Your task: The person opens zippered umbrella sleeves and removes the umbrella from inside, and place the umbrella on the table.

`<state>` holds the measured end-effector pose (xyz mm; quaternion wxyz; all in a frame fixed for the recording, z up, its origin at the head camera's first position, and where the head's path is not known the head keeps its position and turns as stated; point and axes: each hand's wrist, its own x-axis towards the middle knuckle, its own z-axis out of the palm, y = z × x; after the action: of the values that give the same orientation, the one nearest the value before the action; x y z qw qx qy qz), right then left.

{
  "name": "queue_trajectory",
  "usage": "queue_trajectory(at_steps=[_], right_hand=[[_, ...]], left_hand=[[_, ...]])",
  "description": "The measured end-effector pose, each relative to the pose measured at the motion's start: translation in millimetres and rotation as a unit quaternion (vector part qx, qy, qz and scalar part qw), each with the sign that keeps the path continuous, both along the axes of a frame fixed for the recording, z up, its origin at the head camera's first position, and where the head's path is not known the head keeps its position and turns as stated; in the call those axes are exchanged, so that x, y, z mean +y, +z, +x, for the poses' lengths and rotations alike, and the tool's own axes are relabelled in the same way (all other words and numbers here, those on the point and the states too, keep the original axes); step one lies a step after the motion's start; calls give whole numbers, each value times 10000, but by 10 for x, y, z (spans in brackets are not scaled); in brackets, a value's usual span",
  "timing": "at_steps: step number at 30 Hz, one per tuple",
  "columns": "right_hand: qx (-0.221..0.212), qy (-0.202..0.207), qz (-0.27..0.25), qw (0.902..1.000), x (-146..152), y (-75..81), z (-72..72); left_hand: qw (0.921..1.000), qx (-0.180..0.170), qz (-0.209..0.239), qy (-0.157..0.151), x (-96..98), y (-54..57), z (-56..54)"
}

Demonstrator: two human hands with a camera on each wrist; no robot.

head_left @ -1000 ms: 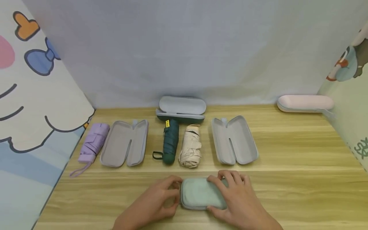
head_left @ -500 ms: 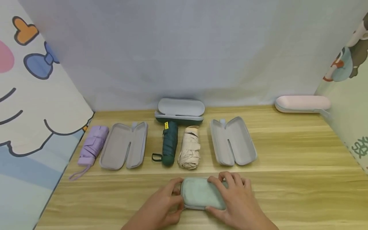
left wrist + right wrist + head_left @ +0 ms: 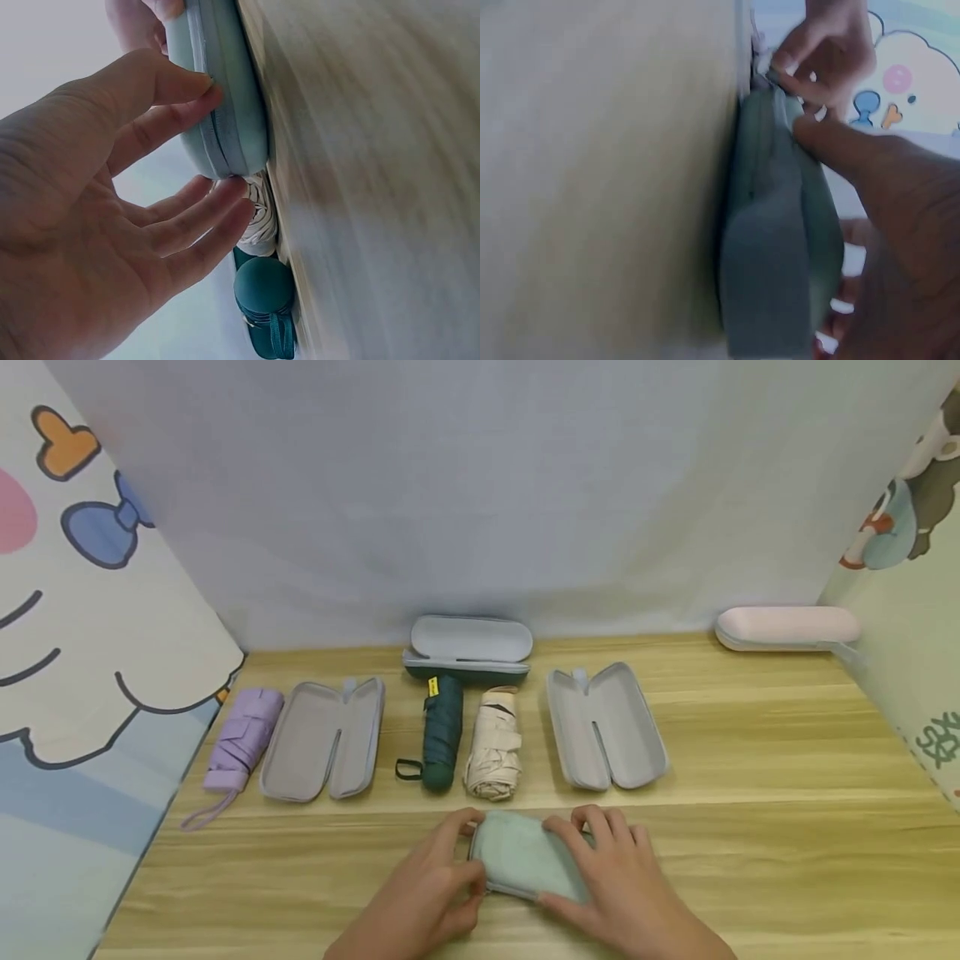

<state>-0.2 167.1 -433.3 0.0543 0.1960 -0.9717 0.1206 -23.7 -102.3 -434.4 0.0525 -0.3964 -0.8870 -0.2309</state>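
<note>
A light green zip case [image 3: 525,853] lies closed-up on the table in front of me, slightly slanted. My right hand [image 3: 618,868] grips its right part, thumb along the near side and fingers over the far side. At the left end, the thumb and forefinger of my left hand [image 3: 431,881] pinch the zipper pull [image 3: 773,76]. The left wrist view shows these fingertips on the case's zip [image 3: 217,139], with a dark slit beside them. The other left fingers reach round the case's end. A grey strap [image 3: 769,277] shows at its right end.
Beyond the hands lie a dark green folded umbrella [image 3: 442,735] and a beige one [image 3: 495,747]. Two open grey-lined cases [image 3: 300,743] flank them, and a purple umbrella [image 3: 243,739] lies far left. A dark green case [image 3: 468,672] and a pink case [image 3: 787,628] stand by the back wall.
The green case has turned a little, its left end shifting away from me. My left hand has come in from beside that end to the near-left corner; my right hand keeps its grip.
</note>
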Motion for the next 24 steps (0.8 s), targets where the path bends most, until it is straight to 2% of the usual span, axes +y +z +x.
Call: queue_trajectory(at_steps=[5,8,14,19,24], right_hand=[[-179,863,-390,9953,230,35,-70],[-251,1156,-645,9909,329,32,-105],[-119,1155,-905,9891,340,5,-123],[26,1172,-984,9882,316,-22,-110],[-105,1196,-1009,9876,310,-27,-93]], left_hand=[[9998,188,18,10,-4,-40,-5],[9991,419,-45,5,9,-37,-15],[9962,868,-23,-123,84,7,-9],[9963,835,-69,-210,141,-5,11],[9961,817,-160,-301,197,-34,39]])
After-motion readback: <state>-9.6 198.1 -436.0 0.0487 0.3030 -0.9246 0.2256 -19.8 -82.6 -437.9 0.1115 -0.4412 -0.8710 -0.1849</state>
